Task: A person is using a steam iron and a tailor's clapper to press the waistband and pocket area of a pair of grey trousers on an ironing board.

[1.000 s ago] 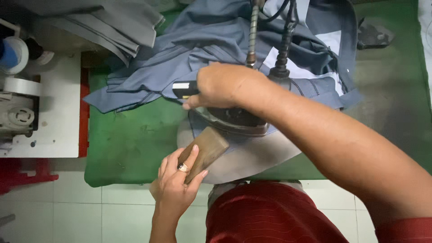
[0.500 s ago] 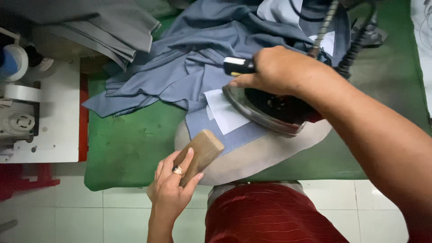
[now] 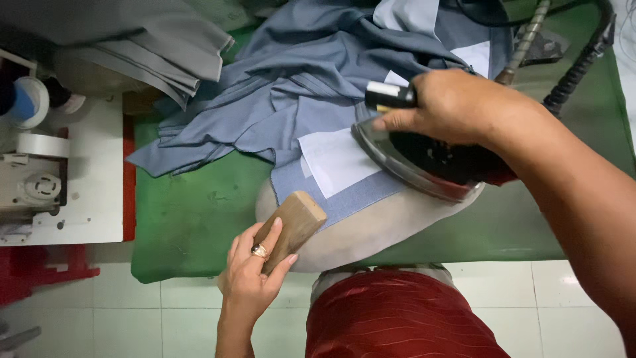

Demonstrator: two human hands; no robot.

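Covering most of the view, the green ironing table [image 3: 192, 219] carries everything, and its near edge runs just above the white floor tiles. A heap of grey-blue cloth [image 3: 298, 86] is bunched toward the far edge, which keeps its bulk off the working patch. Only one flap of it is drawn forward and laid flat over the pale pressing pad [image 3: 391, 225] that sits at the table's near edge, so this section has a firm, raised bed. A white patch of lining [image 3: 338, 159] lies on that flap, face up.

The right hand [image 3: 457, 106] wraps its fingers tight round the black handle of the steam iron [image 3: 424, 162], which is tilted with its point toward the white patch, its soleplate partly off the cloth; hoses rise from it toward the far right corner. The left hand [image 3: 255, 275], wearing a ring, holds a wooden block [image 3: 295, 222] between thumb and closed fingers, with the block's end resting at the pad's left end, just beside the flap.

Bare green surface lies open to the left of the pad. Past the table's left edge stands a white machine stand [image 3: 59, 192].
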